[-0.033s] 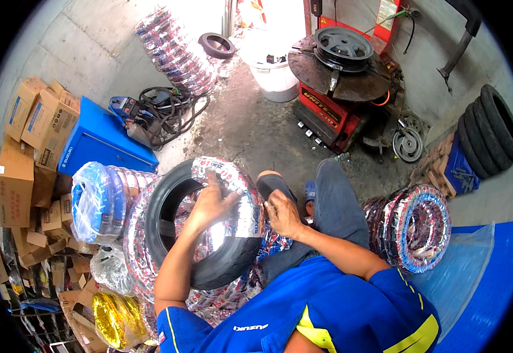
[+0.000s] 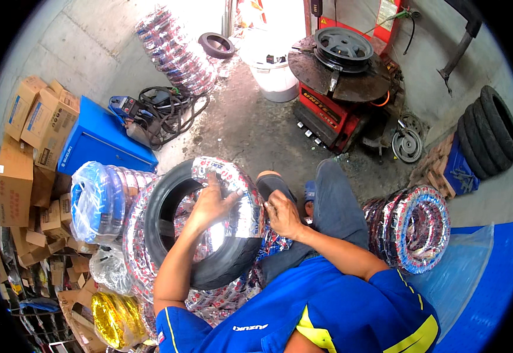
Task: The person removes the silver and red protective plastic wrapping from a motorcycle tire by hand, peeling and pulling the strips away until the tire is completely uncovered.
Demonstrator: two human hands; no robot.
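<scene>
A black tyre (image 2: pixel 227 267) leans in front of me on other wrapped tyres. Printed silver, red and blue plastic wrapping (image 2: pixel 246 215) covers its upper right part, while bare rubber shows at the left and bottom. My left hand (image 2: pixel 212 203) lies on the wrapped part with thumb and fingers spread. At the tyre's right outer edge, my right hand (image 2: pixel 283 215) has its fingers pinched together at the wrapping's edge; the pinched bit itself is mostly hidden.
Wrapped tyres (image 2: pixel 409 229) stand at right, blue-wrapped ones (image 2: pixel 88 203) at left near cardboard boxes (image 2: pixel 15 185) and a blue cabinet (image 2: pixel 106 141). Ahead are a white bucket (image 2: pixel 275 82) and a red tyre-changing machine (image 2: pixel 327 117) bearing a wheel rim (image 2: pixel 343 44). Bare tyres (image 2: pixel 489 132) sit far right.
</scene>
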